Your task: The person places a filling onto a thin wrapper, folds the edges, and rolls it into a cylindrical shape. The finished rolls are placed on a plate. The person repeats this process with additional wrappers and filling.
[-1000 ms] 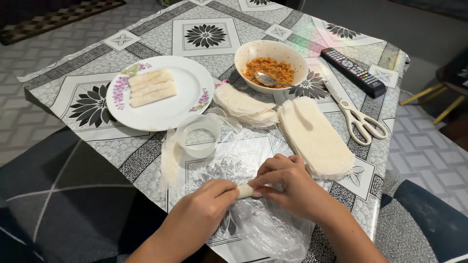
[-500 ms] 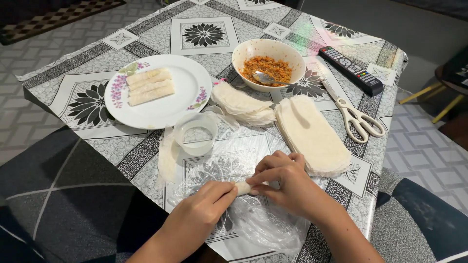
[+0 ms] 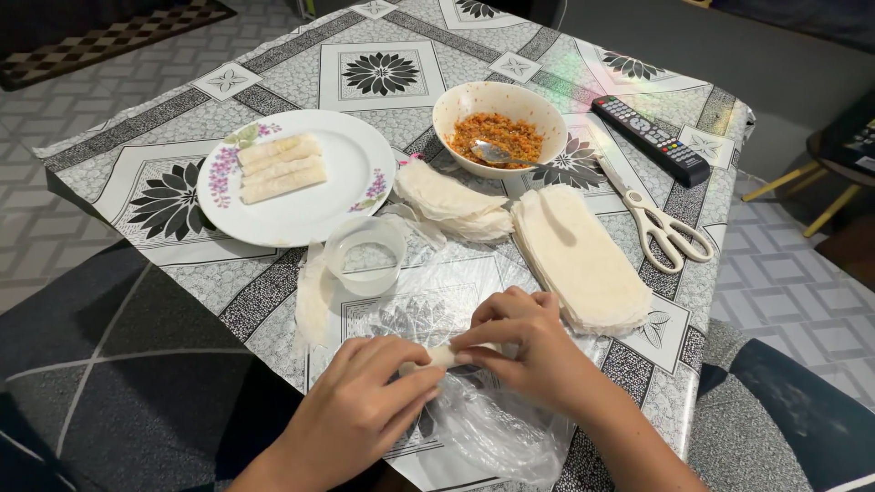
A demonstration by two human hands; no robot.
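Table: your table [image 3: 273, 55] wears a grey oilcloth printed with black flower squares; its near right corner sits beside your lap.
Room: grey patterned floor tiles on the far left and right, a dark checked rug at the far left, yellow chair legs at the far right.
Work sheet: a clear plastic sheet [image 3: 474, 428] lies on the near edge of the table and hangs over it.
Roll: a pale roll [image 3: 444, 353] lies on that sheet, near centre, between your hands.
Left hand: your left hand [image 3: 365, 401] is curled over the roll's left end, fingers closed on it.
Right hand: your right hand [image 3: 524, 346] pinches the roll's right end with fingertips together.
Plate: a white plate [image 3: 310, 210] with a floral rim, far left, carries four finished rolls [image 3: 279, 166] side by side.
Bowl: a cream bowl [image 3: 499, 91], far centre, holds orange filling [image 3: 510, 129] and a spoon [image 3: 497, 152].
Cup: a clear plastic cup [image 3: 366, 255] stands just beyond the sheet; you cannot tell what is in it.
Wrappers: a stack of wrappers [image 3: 579, 260] lies right of the sheet, a smaller folded pile [image 3: 451, 200] beside the bowl.
Far right: scissors [image 3: 661, 223] and a black remote [image 3: 652, 138].
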